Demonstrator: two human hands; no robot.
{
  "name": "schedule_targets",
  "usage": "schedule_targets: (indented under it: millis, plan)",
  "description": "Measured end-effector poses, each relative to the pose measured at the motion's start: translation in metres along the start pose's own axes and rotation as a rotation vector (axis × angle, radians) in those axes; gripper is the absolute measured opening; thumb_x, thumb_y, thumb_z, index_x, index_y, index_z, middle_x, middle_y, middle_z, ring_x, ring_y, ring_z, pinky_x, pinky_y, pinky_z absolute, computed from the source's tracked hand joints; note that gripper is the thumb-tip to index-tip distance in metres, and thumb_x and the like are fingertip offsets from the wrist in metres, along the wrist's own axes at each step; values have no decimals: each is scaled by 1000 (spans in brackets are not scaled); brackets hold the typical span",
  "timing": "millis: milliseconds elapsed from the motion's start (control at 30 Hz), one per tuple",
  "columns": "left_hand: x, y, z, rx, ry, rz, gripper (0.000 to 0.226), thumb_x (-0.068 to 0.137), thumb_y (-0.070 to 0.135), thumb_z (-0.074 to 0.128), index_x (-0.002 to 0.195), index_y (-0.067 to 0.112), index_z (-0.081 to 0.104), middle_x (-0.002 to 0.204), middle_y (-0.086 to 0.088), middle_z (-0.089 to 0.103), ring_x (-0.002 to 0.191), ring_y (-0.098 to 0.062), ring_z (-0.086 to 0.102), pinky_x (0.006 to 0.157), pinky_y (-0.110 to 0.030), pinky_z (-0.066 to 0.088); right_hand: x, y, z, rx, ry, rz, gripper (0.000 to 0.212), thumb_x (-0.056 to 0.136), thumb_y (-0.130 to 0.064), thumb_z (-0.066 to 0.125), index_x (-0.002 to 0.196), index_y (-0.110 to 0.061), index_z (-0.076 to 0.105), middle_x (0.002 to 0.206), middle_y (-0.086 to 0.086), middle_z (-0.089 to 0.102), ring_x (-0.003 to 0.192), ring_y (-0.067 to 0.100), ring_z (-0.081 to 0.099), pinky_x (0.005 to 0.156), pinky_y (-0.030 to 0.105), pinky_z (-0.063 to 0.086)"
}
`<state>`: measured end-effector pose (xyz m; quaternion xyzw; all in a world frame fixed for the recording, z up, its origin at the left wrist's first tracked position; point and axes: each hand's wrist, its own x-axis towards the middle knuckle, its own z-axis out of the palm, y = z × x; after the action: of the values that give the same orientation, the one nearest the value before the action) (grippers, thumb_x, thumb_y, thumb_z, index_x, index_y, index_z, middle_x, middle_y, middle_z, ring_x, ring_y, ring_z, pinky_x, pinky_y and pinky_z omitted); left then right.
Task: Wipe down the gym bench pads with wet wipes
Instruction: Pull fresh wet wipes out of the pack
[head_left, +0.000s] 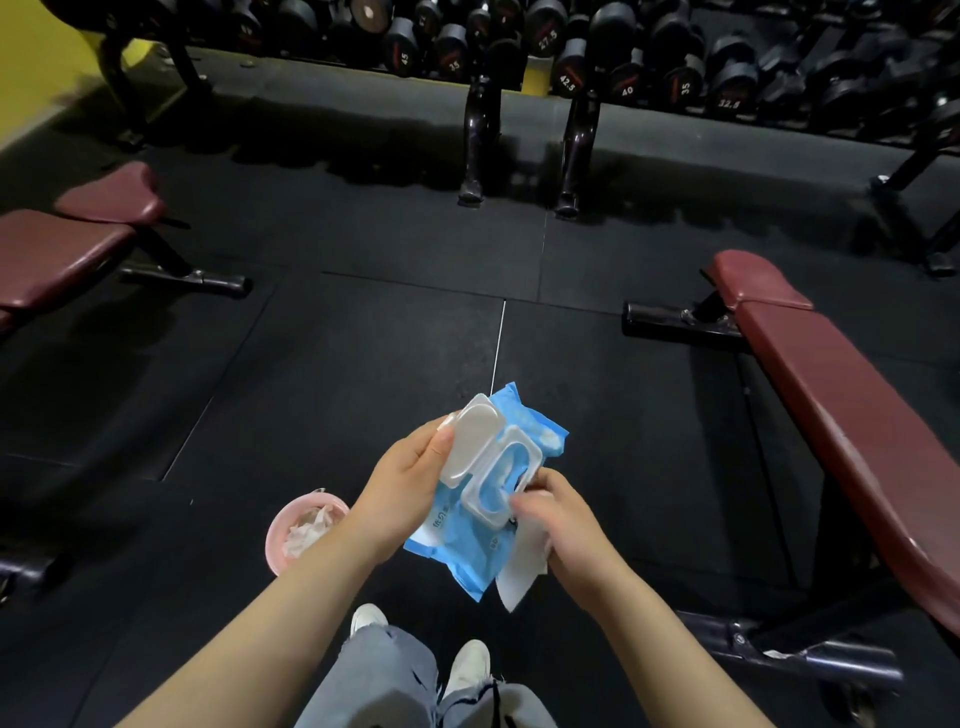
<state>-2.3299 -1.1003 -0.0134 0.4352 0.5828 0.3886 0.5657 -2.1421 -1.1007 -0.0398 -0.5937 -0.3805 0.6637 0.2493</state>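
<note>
We hold the pack of wipes (467, 525) in our left hand (402, 491), fingers curled round its left edge, thumb up against the flipped-open lid (470, 441). Our right hand (558, 525) pinches a white wipe (519, 574) that hangs below the pack's lower right corner; its fingertips sit at the dispenser opening (501, 478). Both hands are clamped, neither free.

Step in hand, as we judge it: get one wipe clear of the pack. To do it well, we keep the left hand firm on the pack, pull the wipe straight out so the next sheet doesn't trail, then snap the lid down so the rest stay wet.

Targets: the bench on the right (852, 410), maroon pads, long pad plus a short seat pad at its far end, closest to us. A second bench on the left (67, 249), well apart. A pink bin (275, 540) on the floor just left of our left arm holds crumpled white wipes.

Hard to tell: whether the wipe is fully free of the opening, since the right hand covers that spot. Print on the pack is unreadable. Both benches are cut off by the frame edge, so pad condition is unknown. Dumbbell rack (571, 47) behind, dim.
</note>
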Motion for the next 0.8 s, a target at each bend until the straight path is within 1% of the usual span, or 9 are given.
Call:
schedule_targets:
  millis: [67, 133, 200, 300, 367, 467, 567, 667, 800]
  plan:
    - [-1, 1, -1, -26, 24, -25, 42, 95, 58, 41, 101, 29, 71, 102, -8, 71, 102, -37, 64, 95, -62, 48, -3, 1, 0, -62, -39, -44, 60, 56, -45, 77, 111, -38, 54, 107, -12, 66, 96, 6, 68, 77, 26, 55]
    - [-2, 3, 0, -56, 31, -39, 47, 96, 58, 42, 100, 21, 71, 104, -16, 69, 104, -44, 61, 96, -65, 46, -2, 2, 4, -137, 29, -79, 56, 61, -43, 80, 109, -35, 53, 105, -11, 65, 93, 6, 67, 71, 20, 53]
    - [-3, 3, 2, -76, 26, -45, 46, 101, 51, 42, 105, 14, 69, 108, -19, 68, 107, -45, 60, 98, -65, 44, 0, 0, 6, -145, 170, -94, 37, 73, -42, 77, 100, -24, 59, 98, -1, 67, 86, 11, 67, 68, 23, 53]
    - [-5, -2, 3, -86, -31, -28, 45, 103, 46, 40, 110, 11, 69, 112, -19, 68, 110, -43, 61, 99, -61, 46, 3, -2, 2, -111, 272, -116, 44, 81, -42, 73, 91, -1, 60, 90, 15, 67, 72, 21, 66, 66, 34, 54]
    - [-7, -5, 2, -86, -97, -38, 45, 104, 49, 37, 114, 22, 71, 119, -5, 70, 116, -29, 63, 97, -42, 53, 2, -3, 2, -77, 265, -114, 37, 83, -37, 73, 91, -3, 64, 89, 11, 70, 78, 22, 70, 71, 37, 57]
    - [-9, -10, 6, 16, -173, -20, 56, 99, 60, 25, 107, 36, 76, 137, 29, 53, 126, 11, 46, 101, -20, 38, 0, -6, 4, -40, 201, -112, 14, 87, -26, 63, 84, -13, 67, 84, 3, 71, 72, 12, 66, 63, 26, 52]
    - [-8, -24, 12, 129, -42, 25, 20, 96, 36, 57, 97, 45, 74, 131, 34, 52, 120, 17, 45, 100, -18, 42, -3, -14, 1, 50, 79, -66, 24, 85, -32, 52, 69, -20, 64, 73, -1, 67, 66, 11, 60, 61, 28, 47]
    - [-8, -40, 16, 154, 86, 87, 53, 86, 12, 73, 112, 55, 59, 127, 32, 52, 123, 5, 49, 99, -22, 49, -6, -18, 0, 15, 32, -79, 29, 88, -43, 54, 82, -19, 69, 84, -2, 74, 74, 12, 70, 62, 25, 52]
    - [-2, -41, 13, 79, 161, -136, 96, 69, 26, 88, 142, 48, 30, 134, 26, 43, 120, 0, 48, 100, -37, 48, -7, -11, -1, -80, 83, -183, 3, 90, -24, 66, 92, -21, 67, 93, -9, 72, 88, 6, 70, 65, 18, 54]
